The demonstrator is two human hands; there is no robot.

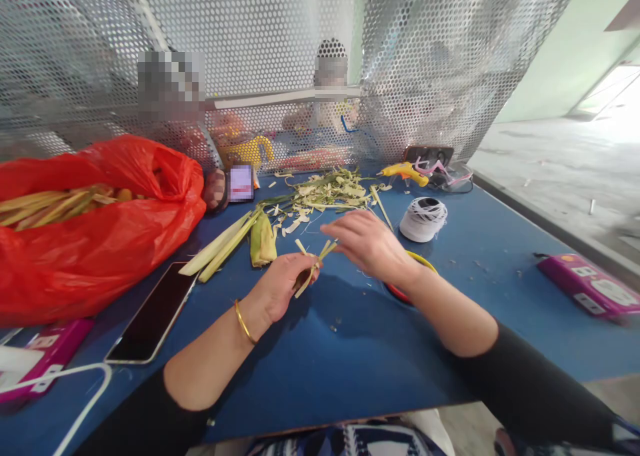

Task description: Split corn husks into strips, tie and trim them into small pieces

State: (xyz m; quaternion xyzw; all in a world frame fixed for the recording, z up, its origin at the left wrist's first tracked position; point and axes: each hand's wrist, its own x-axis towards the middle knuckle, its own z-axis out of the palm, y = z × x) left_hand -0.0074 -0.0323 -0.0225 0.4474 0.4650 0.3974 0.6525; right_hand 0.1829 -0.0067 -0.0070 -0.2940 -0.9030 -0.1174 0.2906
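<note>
My left hand (293, 279), with a gold bangle at the wrist, pinches a small bundle of pale green husk strips (314, 268) that cross and stick out past the fingers. Just above and right of the bundle is my right hand (367, 243), its fingers stretched out; I see nothing held in them. Beyond my left hand lie a broad folded husk piece (263, 239) and long pale stalks (220, 243). A heap of husk shreds (330, 193) is spread farther back. Partly hidden by my right forearm is a red and yellow ring-shaped thing (429, 263).
At left stands a red plastic bag (165, 223) of stalks, beside a phone (153, 316). White thread cone (423, 219), yellow glue gun (406, 172) and purple box (590, 283) are at right. A perforated metal screen (280, 36) rises behind; people sit beyond it.
</note>
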